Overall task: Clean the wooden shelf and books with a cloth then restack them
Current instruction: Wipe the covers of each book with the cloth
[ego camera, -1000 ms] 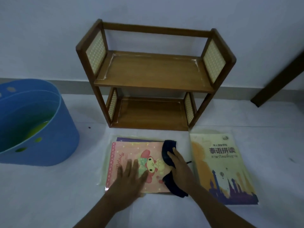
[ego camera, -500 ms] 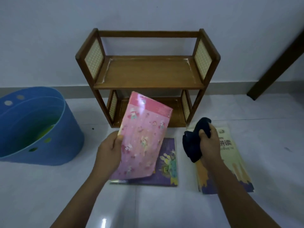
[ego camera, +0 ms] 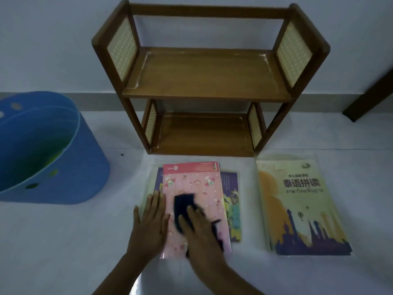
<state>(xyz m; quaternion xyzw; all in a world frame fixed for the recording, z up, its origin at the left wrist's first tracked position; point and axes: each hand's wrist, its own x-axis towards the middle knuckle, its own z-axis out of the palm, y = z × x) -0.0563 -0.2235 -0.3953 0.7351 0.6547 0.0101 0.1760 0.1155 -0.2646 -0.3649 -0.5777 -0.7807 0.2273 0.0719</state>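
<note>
A pink book [ego camera: 197,184] lies back cover up on a purple book [ego camera: 230,201] on the floor, in front of the empty two-tier wooden shelf [ego camera: 204,79]. My left hand [ego camera: 151,220] lies flat on the pink book's left edge, fingers spread. My right hand [ego camera: 200,228] presses a dark blue cloth [ego camera: 184,204] flat onto the pink cover. To the right lies a yellow book [ego camera: 297,205] with a city skyline and Chinese title, apart from both hands.
A blue plastic tub [ego camera: 42,150] with something green inside stands at the left. A white wall runs behind the shelf. A dark wooden piece [ego camera: 370,96] leans at the far right. Pale floor surrounds the books.
The pink book was lifted and turned over by my left hand, then laid back cover up on the purple book. My right hand brought the cloth back down onto it.
</note>
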